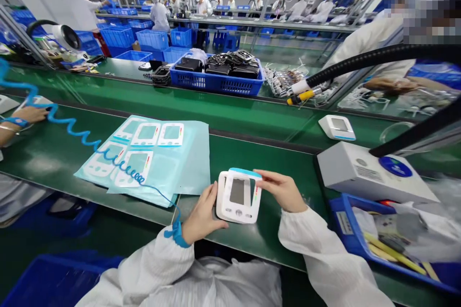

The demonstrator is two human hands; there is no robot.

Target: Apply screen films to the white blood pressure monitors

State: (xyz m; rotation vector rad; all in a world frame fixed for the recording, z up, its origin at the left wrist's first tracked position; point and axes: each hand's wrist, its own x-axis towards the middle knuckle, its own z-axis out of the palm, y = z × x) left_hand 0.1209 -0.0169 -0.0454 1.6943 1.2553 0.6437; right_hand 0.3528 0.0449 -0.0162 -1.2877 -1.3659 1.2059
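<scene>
The right grip (283, 190) pinches the panel (242, 205) between thumb and fingertips at its upper right corner, beside the coloured marks. That hold on the edge leaves the window and buttons uncovered, probably to keep the face clean and in sight.

The left grip (202, 217) has its fingers against the left edge of the white body (221, 197) and its thumb spread out near the lower left corner; I cannot tell how firmly it clasps. Its place looks suited to steadying the body from the side opposite the pinch. The panel lies over the body but sits off to the right of it, so a strip of the body shows by the left fingers. Both are between the two grips, above the desk (298, 158); whether the body rests on it is hidden.

Forward and left of the left grip, spare panels (144, 142) lie on and among sheets of blue film (194, 153), which likely guard them from scratches and put them within easy reach. A coiled cord (137, 176) crosses them to the strap (176, 234) on the left wrist, perhaps against static.

To the right of the right grip stand a white box (374, 172) and a bin (336, 209) of odds and ends, out to the side, seemingly so the working spot stays free.
</scene>
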